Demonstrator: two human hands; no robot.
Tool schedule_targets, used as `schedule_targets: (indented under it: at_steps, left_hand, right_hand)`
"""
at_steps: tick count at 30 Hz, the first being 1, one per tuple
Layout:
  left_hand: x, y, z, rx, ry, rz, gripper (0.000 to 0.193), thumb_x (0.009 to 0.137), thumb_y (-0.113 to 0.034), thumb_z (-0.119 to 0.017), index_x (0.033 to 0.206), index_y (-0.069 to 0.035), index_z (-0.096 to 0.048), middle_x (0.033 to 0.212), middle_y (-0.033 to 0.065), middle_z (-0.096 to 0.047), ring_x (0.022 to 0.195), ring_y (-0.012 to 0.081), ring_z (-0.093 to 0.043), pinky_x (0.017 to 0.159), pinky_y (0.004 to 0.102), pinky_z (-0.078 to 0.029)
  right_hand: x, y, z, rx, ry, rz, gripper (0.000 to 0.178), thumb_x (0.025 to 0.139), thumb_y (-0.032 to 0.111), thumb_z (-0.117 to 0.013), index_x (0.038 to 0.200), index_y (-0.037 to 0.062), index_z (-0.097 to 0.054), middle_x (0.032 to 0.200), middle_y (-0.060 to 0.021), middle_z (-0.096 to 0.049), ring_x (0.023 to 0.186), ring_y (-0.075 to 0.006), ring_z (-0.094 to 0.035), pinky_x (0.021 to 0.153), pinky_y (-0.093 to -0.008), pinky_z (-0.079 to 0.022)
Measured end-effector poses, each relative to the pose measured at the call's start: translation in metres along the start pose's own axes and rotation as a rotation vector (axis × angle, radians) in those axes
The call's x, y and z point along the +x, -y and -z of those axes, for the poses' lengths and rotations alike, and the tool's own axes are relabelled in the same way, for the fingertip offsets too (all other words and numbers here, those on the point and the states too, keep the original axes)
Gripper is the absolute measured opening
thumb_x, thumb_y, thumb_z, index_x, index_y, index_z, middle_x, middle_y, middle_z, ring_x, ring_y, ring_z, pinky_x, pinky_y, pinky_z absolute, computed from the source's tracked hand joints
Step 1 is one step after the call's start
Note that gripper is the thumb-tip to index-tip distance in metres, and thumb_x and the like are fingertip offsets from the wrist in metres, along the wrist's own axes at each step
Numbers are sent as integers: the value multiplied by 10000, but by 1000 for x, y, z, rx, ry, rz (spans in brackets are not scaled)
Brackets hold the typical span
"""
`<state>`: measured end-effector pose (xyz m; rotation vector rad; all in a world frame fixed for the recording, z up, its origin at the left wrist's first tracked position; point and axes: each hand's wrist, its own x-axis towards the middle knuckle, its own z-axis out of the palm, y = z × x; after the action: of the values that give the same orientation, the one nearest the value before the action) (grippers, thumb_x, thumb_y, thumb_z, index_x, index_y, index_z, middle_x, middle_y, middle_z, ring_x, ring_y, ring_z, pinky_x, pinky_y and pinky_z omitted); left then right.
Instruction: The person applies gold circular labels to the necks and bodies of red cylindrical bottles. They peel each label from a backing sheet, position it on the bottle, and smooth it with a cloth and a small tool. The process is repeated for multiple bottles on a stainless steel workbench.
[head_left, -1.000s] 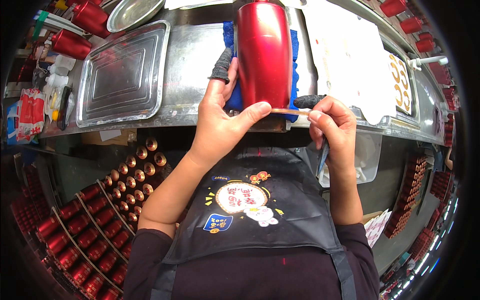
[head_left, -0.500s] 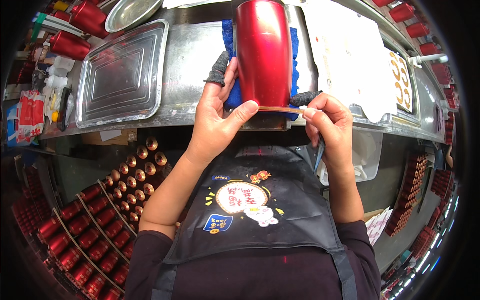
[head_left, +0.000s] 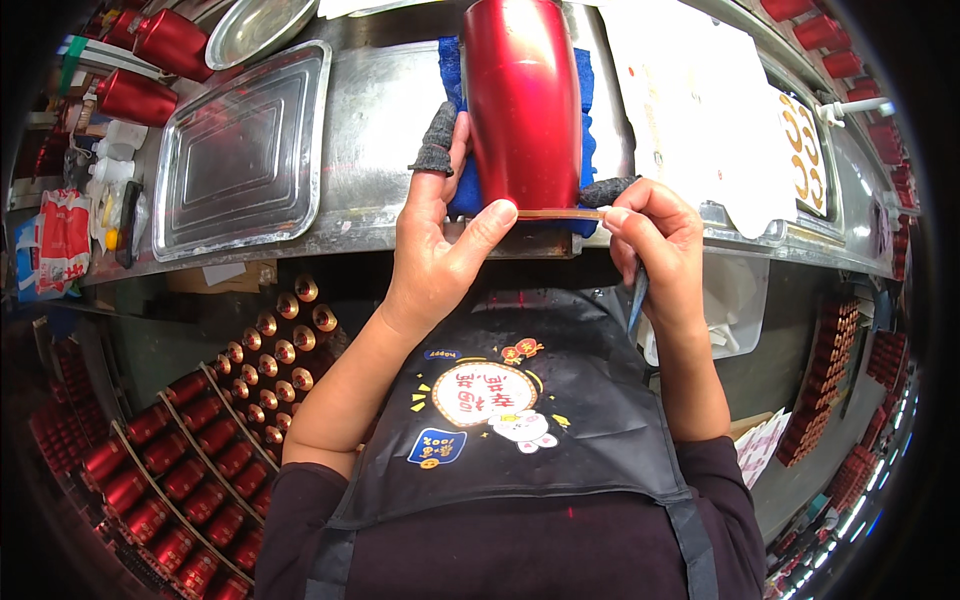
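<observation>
A glossy red bottle lies on a blue cloth, its near end toward me. My left hand is closed against the bottle's left side, with the thumb pressing one end of a narrow gold-brown strip at the near edge. A dark knitted finger cover sits on its raised index finger. My right hand pinches the strip's other end, holding it stretched across the bottle's near edge. One finger of that hand also wears a dark cover. A slim blue-grey tool pokes out below the right palm, its upper part hidden.
On the metal bench, a rectangular metal tray lies left, near a round metal dish. White sheets and a panel of gold curved pieces lie right. Racked red bottles stand at lower left; a clear plastic bin sits under the bench.
The whole view has shifted slightly. Both hands keep the same hold on the strip and bottle, and the strip looks a little more level.
</observation>
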<state>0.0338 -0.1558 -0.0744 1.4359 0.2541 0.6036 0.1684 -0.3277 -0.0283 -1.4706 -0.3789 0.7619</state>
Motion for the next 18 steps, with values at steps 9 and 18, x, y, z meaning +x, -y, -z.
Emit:
schedule_targets:
  at_steps: [9,18]
  left_hand:
    - [1,-4,5,-286,-22,111,767,937,-43,-607,1568,27,-178,1631,233,-228,1525,298,-214,1235,424,-160]
    - [-2,1,-10,8,-29,-4,784,945,-94,-664,1564,35,-200,1610,219,-286,1493,284,-284,1206,390,-228]
  right_hand:
    - [0,2,-2,-48,-4,27,134,907,73,-636,791,31,-582,603,21,-517,458,-33,-420,436,-199,-319]
    - [0,1,1,-53,-26,30,124,900,66,-643,787,36,-602,647,27,-537,499,-27,-442,453,-196,-332]
